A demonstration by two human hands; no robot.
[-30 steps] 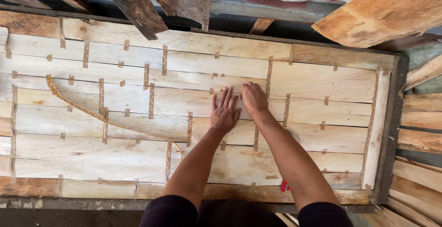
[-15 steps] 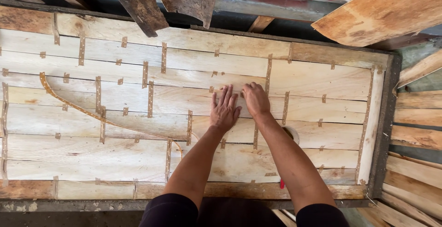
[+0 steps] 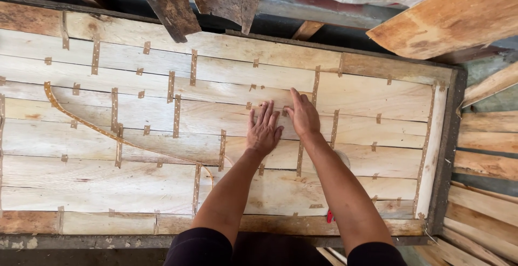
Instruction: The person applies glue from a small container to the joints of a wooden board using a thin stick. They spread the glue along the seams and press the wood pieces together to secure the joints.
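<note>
Little movement is recorded since the earlier frames: both hands are kept flat at the same spot near the middle of the sheet, and only the view is shifted slightly.

A large veneer sheet [image 3: 162, 185] is laid flat across the worktop [image 3: 450, 152], whose dark edge is seen along the right and near sides. The sheet is made up of pale wood strips set side by side, the seams being held by many short brown tape pieces [image 3: 176, 116]. A long curved seam [image 3: 102, 131] is traced with tape across the left half of the sheet. Rough planks [image 3: 458, 15] are seen above the far edge, and a stack of boards [image 3: 488, 152] is noted to the right of the worktop.

The left hand [image 3: 263, 131] is pressed palm down on the sheet, fingers spread wide, nothing held. The right hand [image 3: 303, 116] is placed just beside it, also palm down and open, the fingers kept closer together and pointed toward the far edge; nothing is gripped. The two hands are almost touching at a seam. A small red object [image 3: 329, 216] is partly hidden behind the right forearm near the front edge; its kind cannot be told.
</note>
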